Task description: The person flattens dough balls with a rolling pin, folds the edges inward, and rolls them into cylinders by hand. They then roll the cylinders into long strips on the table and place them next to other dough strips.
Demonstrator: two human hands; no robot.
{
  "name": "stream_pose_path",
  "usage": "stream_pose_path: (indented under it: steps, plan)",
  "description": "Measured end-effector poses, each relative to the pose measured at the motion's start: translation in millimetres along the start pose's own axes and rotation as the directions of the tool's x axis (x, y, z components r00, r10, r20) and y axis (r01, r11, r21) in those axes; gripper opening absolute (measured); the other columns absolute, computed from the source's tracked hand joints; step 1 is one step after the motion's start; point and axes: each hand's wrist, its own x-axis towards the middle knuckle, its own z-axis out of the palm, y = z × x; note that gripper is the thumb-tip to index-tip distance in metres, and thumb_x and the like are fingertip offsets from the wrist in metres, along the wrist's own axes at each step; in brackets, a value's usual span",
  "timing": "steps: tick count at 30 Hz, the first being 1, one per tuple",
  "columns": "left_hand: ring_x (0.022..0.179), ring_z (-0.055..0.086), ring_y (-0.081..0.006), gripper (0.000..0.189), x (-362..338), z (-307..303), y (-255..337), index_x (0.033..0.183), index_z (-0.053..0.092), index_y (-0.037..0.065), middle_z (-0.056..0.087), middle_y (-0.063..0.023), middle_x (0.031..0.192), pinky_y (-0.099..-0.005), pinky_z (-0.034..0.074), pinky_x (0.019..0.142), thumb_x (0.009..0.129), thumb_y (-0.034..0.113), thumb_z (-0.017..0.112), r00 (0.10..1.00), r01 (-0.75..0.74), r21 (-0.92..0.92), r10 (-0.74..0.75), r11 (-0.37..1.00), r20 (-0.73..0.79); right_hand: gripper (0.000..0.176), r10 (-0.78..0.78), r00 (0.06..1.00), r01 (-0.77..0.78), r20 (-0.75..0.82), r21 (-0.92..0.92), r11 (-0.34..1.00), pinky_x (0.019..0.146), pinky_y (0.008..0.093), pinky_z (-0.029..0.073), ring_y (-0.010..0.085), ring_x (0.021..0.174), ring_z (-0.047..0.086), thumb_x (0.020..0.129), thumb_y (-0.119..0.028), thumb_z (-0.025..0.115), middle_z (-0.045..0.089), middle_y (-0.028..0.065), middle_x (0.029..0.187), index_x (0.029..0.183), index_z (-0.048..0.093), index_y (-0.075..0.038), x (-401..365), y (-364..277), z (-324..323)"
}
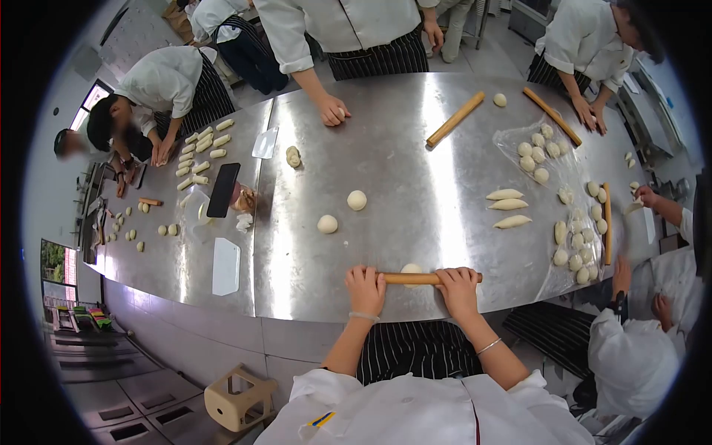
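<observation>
At the lower centre of the frame, we are holding the pin [400, 279] crosswise near the edge of the table [297, 259]. Our left hand [365, 289] is grasping its left end; our right hand [457, 288] is grasping it toward the right end, with a short tip projecting beyond. Fingers are curling over the wood; how hard they are pressing, we cannot tell. The pin's middle is crossing a dough ball [411, 268] between the hands. This spacing is presumably clearing the fingers from the dough and balancing the load.

At the centre, two balls [357, 200] are sitting apart, probably to prevent sticking. Right of centre, three pointed pieces [512, 222] are lying roughly parallel, likely saving space. At the upper right, a plastic sheet [508, 139] is accompanying more balls [541, 176], possibly limiting drying.
</observation>
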Motion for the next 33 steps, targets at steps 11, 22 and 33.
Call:
stream_pose_path:
  steps: [11, 22, 33]
  plan:
    - [0.122, 0.042, -0.0350, 0.031, -3.4, 7.9, 8.2, 0.109, 0.067, 0.012, 0.053, -0.0123, 0.128, -0.0531, 0.026, 0.104, 0.082, 0.023, 0.059, 0.993, 0.099, 0.039, -0.096, 0.994, -0.067, 0.035, 0.292, 0.921, -0.303, -0.257, -0.004, 0.953, 0.110, 0.0536, 0.024, 0.0374, 0.131, 0.035, 0.087, -0.017, 0.056, 0.048, 0.0113, 0.141, 0.119, 0.064, -0.006, -9.0, 24.7, 22.5]
    - [0.144, 0.017, -0.0414, 0.060, 30.1, 15.7, 12.0, 0.142, 0.043, 0.004, 0.033, -0.0172, 0.152, -0.0612, 0.010, 0.115, 0.085, 0.020, 0.052, 0.983, 0.152, 0.216, -0.170, 0.964, 0.067, 0.057, 0.273, 0.918, -0.318, -0.287, -0.124, 0.940, 0.112, 0.0579, 0.019, 0.0374, 0.136, 0.032, 0.077, -0.012, 0.052, 0.046, 0.0110, 0.143, 0.133, 0.052, -0.004, 28.5, 27.5, 24.1]
    - [0.145, 0.019, -0.0365, 0.057, 136.3, 27.3, 1.1, 0.144, 0.039, 0.006, 0.027, -0.0161, 0.155, -0.0587, 0.012, 0.115, 0.089, 0.015, 0.052, 0.985, 0.075, 0.325, -0.122, 0.943, 0.126, 0.069, 0.290, 0.929, -0.338, -0.229, -0.214, 0.916, 0.113, 0.0583, 0.014, 0.0323, 0.145, 0.023, 0.073, -0.008, 0.050, 0.037, 0.0068, 0.152, 0.141, 0.042, -0.005, 152.3, 41.3, 18.1]
